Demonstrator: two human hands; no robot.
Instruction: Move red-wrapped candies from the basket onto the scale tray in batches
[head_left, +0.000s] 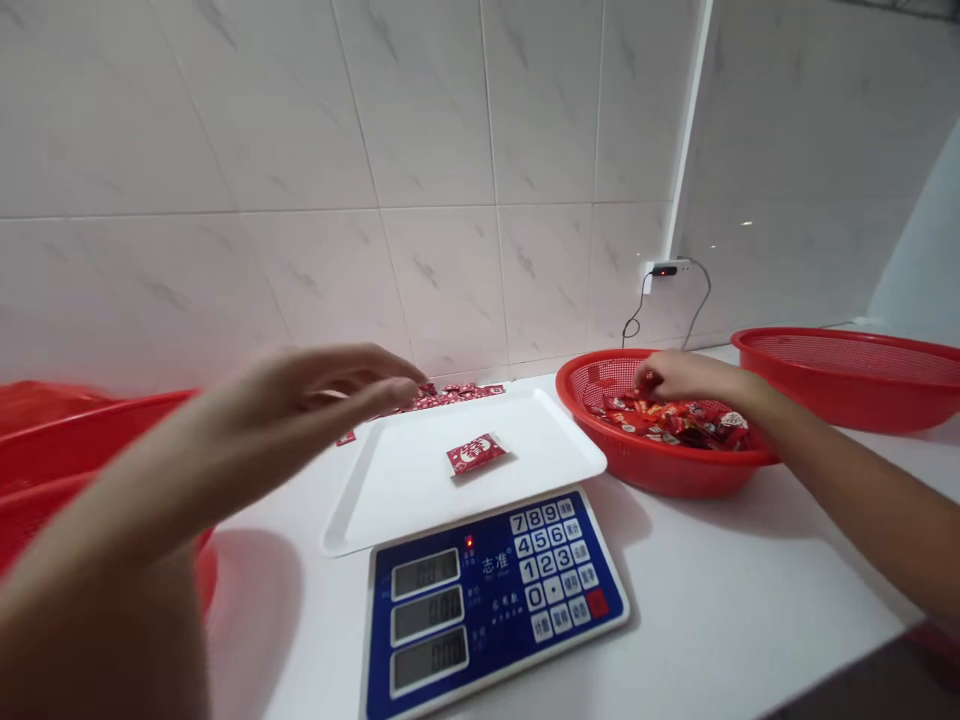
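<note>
A blue digital scale (495, 590) with a white tray (397, 490) stands on the white counter. One red wrapped candy (475, 453) lies on the tray. My left hand (322, 385) hovers over the tray's left rear corner, fingers stretched forward and blurred, holding nothing that I can see. My right hand (679, 377) reaches into a red basket (675, 470) filled with several red wrapped candies (675, 418), its fingers curled down among them. What they hold is hidden.
More red candies (450, 396) lie on the counter behind the tray by the tiled wall. A second red basket (855, 375) stands at the far right, another red basket (67, 450) at the left. A charger and cable (667, 272) hang on the wall.
</note>
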